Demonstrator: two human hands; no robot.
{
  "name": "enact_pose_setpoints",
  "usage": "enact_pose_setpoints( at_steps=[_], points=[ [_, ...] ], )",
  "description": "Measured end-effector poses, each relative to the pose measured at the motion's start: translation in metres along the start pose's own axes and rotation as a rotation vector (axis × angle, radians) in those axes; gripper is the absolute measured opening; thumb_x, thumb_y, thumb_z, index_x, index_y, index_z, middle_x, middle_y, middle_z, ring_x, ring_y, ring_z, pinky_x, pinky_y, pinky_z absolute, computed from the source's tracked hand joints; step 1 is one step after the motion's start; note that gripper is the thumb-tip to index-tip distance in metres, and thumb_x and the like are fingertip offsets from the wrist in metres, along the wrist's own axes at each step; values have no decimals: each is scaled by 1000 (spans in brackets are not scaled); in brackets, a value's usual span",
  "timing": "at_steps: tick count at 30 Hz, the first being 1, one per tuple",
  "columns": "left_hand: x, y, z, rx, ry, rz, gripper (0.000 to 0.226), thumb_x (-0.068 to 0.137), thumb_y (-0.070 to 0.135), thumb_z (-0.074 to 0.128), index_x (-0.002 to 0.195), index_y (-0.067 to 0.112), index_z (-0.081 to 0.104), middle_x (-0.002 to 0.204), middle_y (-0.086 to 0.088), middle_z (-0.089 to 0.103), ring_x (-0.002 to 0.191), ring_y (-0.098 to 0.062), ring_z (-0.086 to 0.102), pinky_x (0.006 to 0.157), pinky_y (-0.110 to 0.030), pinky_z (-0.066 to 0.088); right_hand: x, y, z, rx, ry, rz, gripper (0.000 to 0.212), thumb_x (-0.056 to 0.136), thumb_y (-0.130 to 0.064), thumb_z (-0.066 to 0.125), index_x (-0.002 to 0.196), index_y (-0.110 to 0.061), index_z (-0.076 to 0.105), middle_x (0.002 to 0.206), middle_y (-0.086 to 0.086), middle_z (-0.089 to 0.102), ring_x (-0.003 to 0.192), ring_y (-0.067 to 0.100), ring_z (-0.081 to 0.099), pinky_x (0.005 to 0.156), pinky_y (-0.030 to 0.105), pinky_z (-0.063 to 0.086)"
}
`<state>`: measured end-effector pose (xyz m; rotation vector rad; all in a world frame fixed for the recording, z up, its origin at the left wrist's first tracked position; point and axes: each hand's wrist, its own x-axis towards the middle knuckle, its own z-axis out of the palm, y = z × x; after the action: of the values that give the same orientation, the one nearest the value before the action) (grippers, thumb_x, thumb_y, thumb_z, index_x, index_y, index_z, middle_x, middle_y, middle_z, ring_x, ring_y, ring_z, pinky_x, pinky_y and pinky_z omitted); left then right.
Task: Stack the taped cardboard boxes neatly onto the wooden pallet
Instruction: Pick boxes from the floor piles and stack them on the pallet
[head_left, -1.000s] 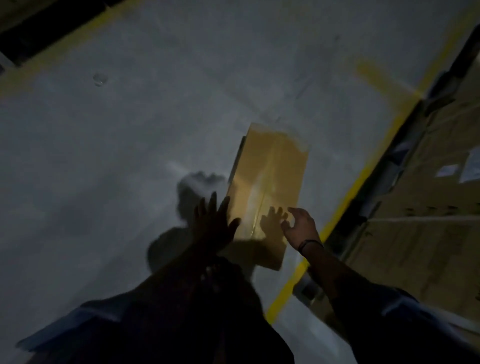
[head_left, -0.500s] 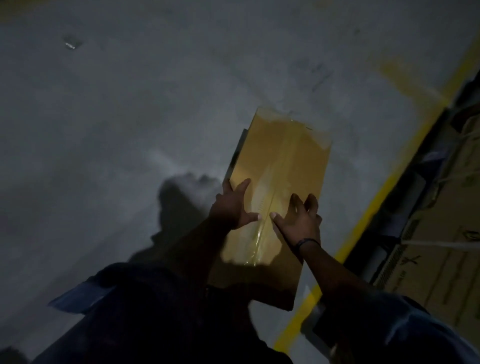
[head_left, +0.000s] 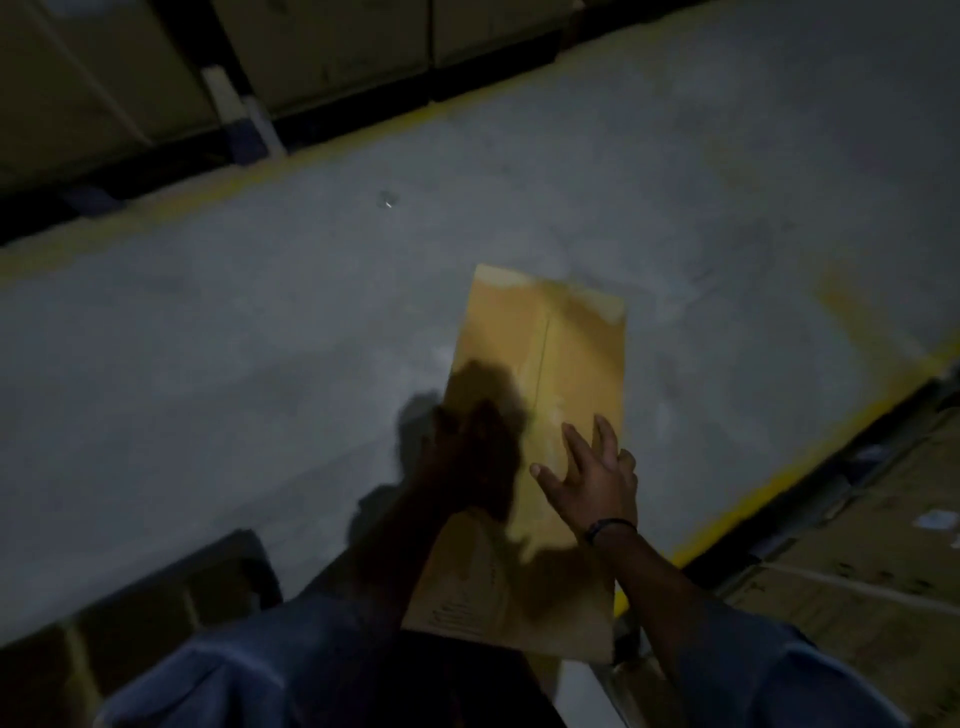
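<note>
A long taped cardboard box (head_left: 540, 353) with clear tape along its top seam sits at the centre of the view over the grey concrete floor. Its near end, with small printed text, faces me. My left hand (head_left: 470, 457) is dark and motion-blurred and clasps the box's left edge. My right hand (head_left: 592, 475) lies on the top near the right edge, thumb spread across the top and fingers reaching over the side. A dark band circles that wrist. No wooden pallet can be made out in the dim light.
Stacked cardboard boxes (head_left: 872, 551) stand behind a yellow floor line (head_left: 810, 452) at the right. More boxes (head_left: 130, 78) line the far side beyond another yellow line. A brown box stack (head_left: 156, 618) sits at the lower left. The lighting is very dim.
My hands reached the box, then shifted outward to its left and right edges. The view has swung up and the box's near end now faces me, closer to my body.
</note>
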<state>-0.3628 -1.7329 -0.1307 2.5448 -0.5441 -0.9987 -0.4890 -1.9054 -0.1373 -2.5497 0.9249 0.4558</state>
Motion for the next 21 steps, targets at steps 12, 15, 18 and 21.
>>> enact_pose_setpoints(
  at_steps=[12,15,18,21],
  points=[
    [-284,-2,-133,-113,299,-331,120,63,88,68,159,45,11,156,-15,21,122,-48,53,95,-53,55,-157,-139,-134,-78,-38,-409,83,81,-82,50,153,-44,36,168,-7,10,141,39,24,115,53,29],
    [-349,-4,-138,-111,429,-406,120,61,91,64,159,46,12,158,-14,24,126,-44,53,99,-53,53,-208,-159,-149,-45,81,-474,83,77,-86,47,149,-44,43,166,-8,20,137,36,31,114,50,33],
    [-415,-7,-134,-126,531,-417,120,60,94,60,159,45,13,157,-13,26,126,-42,53,100,-52,52,-265,-171,-162,-14,165,-553,82,75,-86,48,145,-43,48,164,-10,25,134,34,35,112,47,34],
    [-473,-10,-128,-143,621,-407,124,54,100,53,158,45,13,153,-13,28,127,-41,52,98,-55,53,-321,-178,-180,-10,223,-628,80,76,-85,50,145,-43,49,163,-10,26,132,34,37,111,47,34]
  ],
)
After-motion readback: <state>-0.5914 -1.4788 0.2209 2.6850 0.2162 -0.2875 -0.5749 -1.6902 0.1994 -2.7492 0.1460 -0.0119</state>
